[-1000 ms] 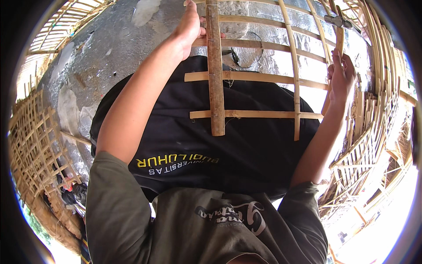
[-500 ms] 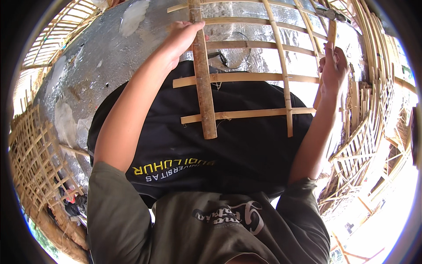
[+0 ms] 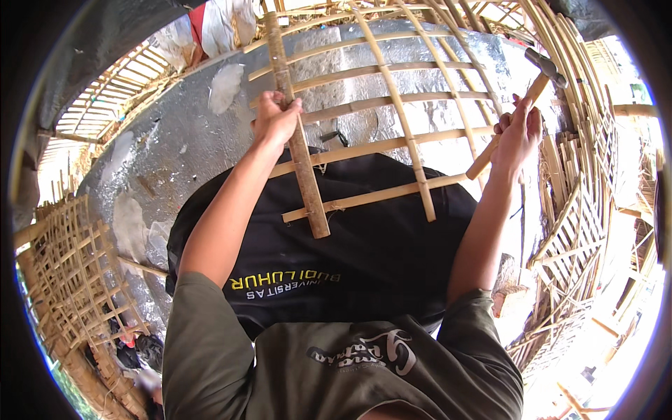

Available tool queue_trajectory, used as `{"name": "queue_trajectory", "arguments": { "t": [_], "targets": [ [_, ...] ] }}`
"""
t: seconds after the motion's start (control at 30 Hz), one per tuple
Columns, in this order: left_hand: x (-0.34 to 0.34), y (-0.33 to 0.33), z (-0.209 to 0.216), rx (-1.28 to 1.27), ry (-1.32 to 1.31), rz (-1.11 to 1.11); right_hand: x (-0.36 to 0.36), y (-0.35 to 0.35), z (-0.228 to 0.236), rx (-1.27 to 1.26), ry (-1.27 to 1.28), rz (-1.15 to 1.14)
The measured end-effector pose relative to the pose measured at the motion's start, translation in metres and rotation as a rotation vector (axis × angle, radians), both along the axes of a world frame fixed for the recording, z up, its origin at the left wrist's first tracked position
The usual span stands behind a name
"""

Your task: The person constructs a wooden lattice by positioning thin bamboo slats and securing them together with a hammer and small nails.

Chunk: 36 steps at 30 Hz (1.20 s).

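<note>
My left hand (image 3: 276, 120) is closed round a wide bamboo slat (image 3: 306, 178) that forms the left side of a bamboo lattice (image 3: 392, 105). Thin crosswise strips run from this slat to the right, crossed by several lengthwise strips. In my right hand (image 3: 518, 136) is a hammer (image 3: 535, 87) with a wooden handle, its dark metal head pointing up and away, beyond the lattice's right side. The lattice's near end lies over a black cloth (image 3: 371, 252) with printed lettering, spread across my lap.
Under the lattice is a grey, shiny floor (image 3: 175, 157) with pale patches. More woven bamboo panels stand at the left (image 3: 77, 259) and right (image 3: 570, 245). White sacks (image 3: 234, 24) and a red cloth (image 3: 198, 31) are at the far left.
The lattice has swung and shifted left in view, with my left hand still on its wide slat. My right hand's hammer has come lower and tilted more to the right.
</note>
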<state>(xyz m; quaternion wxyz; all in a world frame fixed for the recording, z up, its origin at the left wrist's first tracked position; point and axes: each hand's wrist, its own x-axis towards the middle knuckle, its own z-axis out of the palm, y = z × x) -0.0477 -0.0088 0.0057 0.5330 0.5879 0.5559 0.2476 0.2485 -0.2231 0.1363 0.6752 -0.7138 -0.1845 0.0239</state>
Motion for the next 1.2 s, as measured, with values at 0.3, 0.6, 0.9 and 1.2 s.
{"name": "queue_trajectory", "arguments": {
  "t": [0.3, 0.6, 0.9, 1.2],
  "targets": [
    [-0.092, 0.089, 0.096, 0.597, 0.137, 0.146, -0.001, 0.009, -0.022, 0.105, -0.05, -0.081],
    [-0.089, 0.073, 0.122, 0.789, 0.487, 0.19, 0.004, 0.0, -0.034, 0.009, -0.161, -0.099],
    [-0.066, 0.111, 0.044, 0.707, 0.64, 0.07, -0.02, -0.001, 0.002, 0.036, -0.138, -0.06],
    [-0.069, 0.096, 0.006, 0.617, 0.832, 0.136, -0.025, 0.021, -0.001, 0.005, -0.091, 0.073]
  ]
}}
